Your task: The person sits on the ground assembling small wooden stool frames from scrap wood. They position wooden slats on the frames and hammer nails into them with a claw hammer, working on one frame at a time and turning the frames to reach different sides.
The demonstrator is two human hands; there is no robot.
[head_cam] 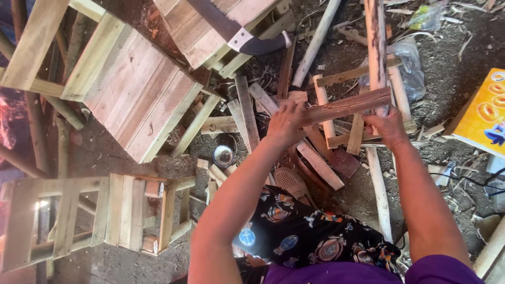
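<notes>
My left hand grips the left end of a weathered reddish wooden slat that lies across in front of me. My right hand holds the slat's right part where it crosses an upright round pole. Under the slat lies a heap of short wood offcuts. My lap, in dark patterned cloth, fills the bottom of the view.
Slatted wooden stools stand at the left and lower left. A hand saw rests on another wooden seat at the top. A small metal tin sits on the dirt floor. A yellow box lies at the right.
</notes>
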